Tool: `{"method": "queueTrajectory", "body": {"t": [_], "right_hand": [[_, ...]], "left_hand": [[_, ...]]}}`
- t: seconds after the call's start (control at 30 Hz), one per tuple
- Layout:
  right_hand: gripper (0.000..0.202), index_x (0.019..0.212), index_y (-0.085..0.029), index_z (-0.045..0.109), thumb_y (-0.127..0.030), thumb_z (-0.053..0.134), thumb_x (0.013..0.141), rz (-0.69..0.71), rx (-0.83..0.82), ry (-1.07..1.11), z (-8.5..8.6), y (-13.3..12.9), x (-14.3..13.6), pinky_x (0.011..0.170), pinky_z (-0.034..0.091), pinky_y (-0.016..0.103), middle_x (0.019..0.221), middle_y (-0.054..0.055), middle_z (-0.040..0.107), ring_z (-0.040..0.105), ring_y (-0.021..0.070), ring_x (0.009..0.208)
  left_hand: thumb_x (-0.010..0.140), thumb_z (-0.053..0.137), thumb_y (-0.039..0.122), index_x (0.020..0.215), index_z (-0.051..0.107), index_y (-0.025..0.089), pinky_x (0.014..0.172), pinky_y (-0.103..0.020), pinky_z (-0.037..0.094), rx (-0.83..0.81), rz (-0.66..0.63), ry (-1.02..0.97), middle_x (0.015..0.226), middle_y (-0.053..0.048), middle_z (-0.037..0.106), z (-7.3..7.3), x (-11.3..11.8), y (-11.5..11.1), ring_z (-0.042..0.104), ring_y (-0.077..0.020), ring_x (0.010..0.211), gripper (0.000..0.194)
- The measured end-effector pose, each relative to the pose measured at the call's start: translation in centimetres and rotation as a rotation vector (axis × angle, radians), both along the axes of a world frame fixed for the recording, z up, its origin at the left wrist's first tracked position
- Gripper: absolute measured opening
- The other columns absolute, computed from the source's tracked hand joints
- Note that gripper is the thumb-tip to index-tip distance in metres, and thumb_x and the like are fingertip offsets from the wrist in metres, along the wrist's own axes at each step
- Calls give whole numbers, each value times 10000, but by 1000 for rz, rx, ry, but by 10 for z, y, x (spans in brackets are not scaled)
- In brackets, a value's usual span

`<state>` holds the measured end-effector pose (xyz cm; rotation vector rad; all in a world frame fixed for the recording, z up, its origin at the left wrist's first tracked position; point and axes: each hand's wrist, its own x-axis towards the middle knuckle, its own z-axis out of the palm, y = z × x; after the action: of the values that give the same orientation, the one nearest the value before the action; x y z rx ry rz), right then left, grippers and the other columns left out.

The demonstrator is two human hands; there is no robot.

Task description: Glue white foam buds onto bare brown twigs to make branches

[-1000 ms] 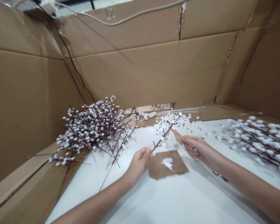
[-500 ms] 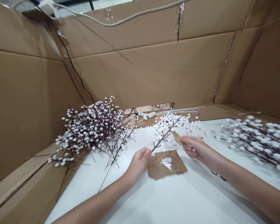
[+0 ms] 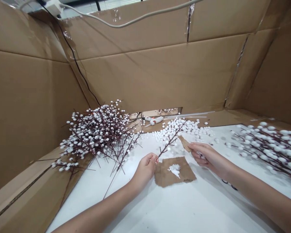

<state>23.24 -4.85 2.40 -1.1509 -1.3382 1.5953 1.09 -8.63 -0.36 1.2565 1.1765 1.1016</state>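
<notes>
My left hand (image 3: 147, 166) pinches the lower end of a dark brown branch (image 3: 170, 141), which slants up and to the right with bare side twigs. In my right hand (image 3: 203, 155) is a small torn cardboard strip (image 3: 184, 143), its tip close to the branch's right side. Beneath and between the hands lies a cardboard square (image 3: 162, 174) with a smear of white paste (image 3: 175, 170) in its middle. Beyond the branch, many loose white balls (image 3: 199, 130) are spread over the white board (image 3: 165, 207).
A heap of white-berried branches (image 3: 94, 129) stands at the left, and another bunch (image 3: 274, 145) lies at the right. A white glue gun (image 3: 155, 120) rests at the back. Cardboard walls (image 3: 145, 74) surround the board.
The whole view has shifted slightly. Both hands keep their hold, and the branch and strip stay almost where they were relative to each other.
</notes>
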Motion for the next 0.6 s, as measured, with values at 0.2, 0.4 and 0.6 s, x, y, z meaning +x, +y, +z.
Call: {"method": "queueTrajectory", "body": {"t": [0.2, 0.4, 0.6], "right_hand": [[363, 561, -197, 345, -423, 545, 763, -49, -2, -26, 0, 3, 1, 412, 89, 234, 511, -74, 258, 175, 59, 412], [335, 562, -200, 356, -397, 571, 728, -133, 18, -16, 0, 10, 6, 399, 93, 230, 506, -75, 284, 194, 50, 393], [329, 578, -202, 371, -399, 613, 683, -203, 61, 16, 1, 17, 10, 394, 88, 228, 504, -78, 310, 214, 43, 377]], "left_hand": [[717, 479, 611, 651, 406, 193, 371, -198, 98, -18, -15, -2, 367, 131, 221, 1, -1, -1, 127, -37, 344, 429], [684, 497, 638, 632, 397, 198, 374, -204, 96, -28, -50, -6, 350, 128, 226, 3, -1, -2, 129, -41, 344, 455], [670, 497, 650, 612, 403, 193, 373, -206, 97, -41, -69, 3, 357, 128, 226, 3, -1, -2, 129, -36, 344, 471]]}}
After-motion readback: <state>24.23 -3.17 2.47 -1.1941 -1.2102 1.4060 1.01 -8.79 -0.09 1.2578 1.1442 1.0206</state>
